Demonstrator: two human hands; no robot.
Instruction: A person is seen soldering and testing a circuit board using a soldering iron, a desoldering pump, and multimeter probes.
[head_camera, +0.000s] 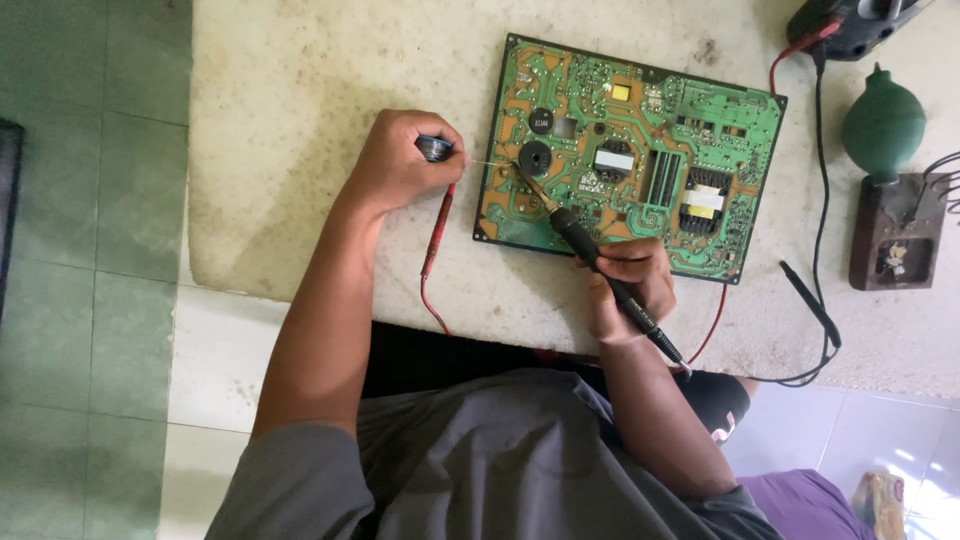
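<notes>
My right hand (628, 280) grips the soldering iron (598, 262); my left hand (400, 160) pinches a solder spool (434, 149) beside the circuit board (630, 150), near the table edge (300, 290).

It was a small electronics repair workshop, as shown by the worn, stained stone table (300, 200) that carried a large green printed circuit board (640, 150), a black pen-shaped soldering iron (600, 265), red and black meter probe leads (815, 200), a green rubber blower bulb (882, 125) and a dark soldering-iron stand (895, 235).
</notes>
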